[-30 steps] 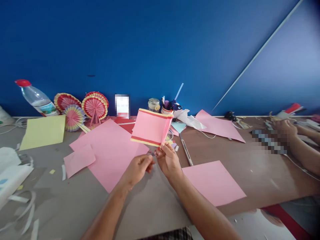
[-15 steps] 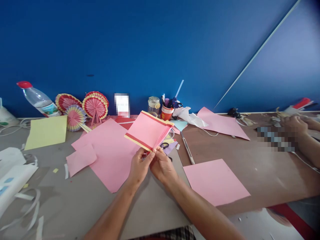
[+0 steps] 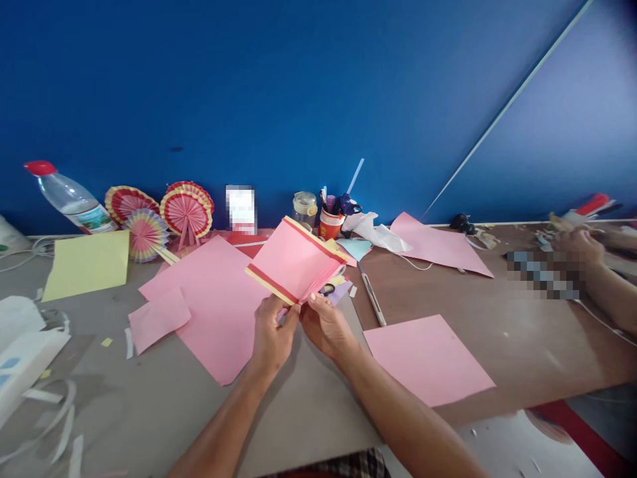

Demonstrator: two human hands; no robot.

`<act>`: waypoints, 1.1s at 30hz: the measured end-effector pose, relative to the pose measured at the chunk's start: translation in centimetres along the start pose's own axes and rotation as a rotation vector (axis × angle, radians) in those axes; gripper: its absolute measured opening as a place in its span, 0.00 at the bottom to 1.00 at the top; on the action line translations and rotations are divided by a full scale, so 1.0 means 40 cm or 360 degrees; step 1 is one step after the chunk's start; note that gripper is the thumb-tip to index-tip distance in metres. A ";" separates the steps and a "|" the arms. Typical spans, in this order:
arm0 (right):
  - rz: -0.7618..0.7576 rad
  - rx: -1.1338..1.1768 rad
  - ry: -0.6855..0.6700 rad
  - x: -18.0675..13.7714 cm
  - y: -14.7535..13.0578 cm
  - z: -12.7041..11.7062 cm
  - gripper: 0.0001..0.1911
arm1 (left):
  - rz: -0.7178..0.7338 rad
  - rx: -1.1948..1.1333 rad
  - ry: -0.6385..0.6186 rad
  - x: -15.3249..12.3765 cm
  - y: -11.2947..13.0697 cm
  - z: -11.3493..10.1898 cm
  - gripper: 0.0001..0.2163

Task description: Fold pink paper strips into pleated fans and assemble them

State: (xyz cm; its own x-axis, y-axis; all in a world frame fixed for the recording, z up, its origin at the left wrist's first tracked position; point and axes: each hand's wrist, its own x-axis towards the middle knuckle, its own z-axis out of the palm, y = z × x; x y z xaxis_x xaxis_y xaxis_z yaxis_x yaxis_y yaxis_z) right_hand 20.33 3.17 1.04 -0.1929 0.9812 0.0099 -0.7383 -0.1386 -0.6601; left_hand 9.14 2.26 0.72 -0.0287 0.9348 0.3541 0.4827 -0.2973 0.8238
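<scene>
Left hand [image 3: 273, 335]: I pinch the near corner of the pink pleated paper with red-and-yellow borders [image 3: 293, 259].
Right hand [image 3: 327, 325]: I grip beside it, thumb on the pleats.
Paper: above the grey table [image 3: 308, 411].

No text is readable: the bottle label [image 3: 93, 218] and red cup [image 3: 328, 230] (both small) show only unclear marks.
</scene>
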 end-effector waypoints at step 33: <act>-0.0004 0.0427 0.0790 0.107 -0.061 -0.126 0.07 | -0.0020 -0.0080 -0.0151 -0.042 0.017 0.019 0.10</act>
State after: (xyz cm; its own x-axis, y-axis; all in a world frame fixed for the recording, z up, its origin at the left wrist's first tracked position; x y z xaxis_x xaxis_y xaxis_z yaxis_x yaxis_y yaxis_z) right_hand 24.56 8.40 -1.10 0.0885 0.9181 -0.3863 -0.8893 -0.1019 -0.4457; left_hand 10.17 0.62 0.35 0.0499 0.9520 0.3019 0.4380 -0.2925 0.8501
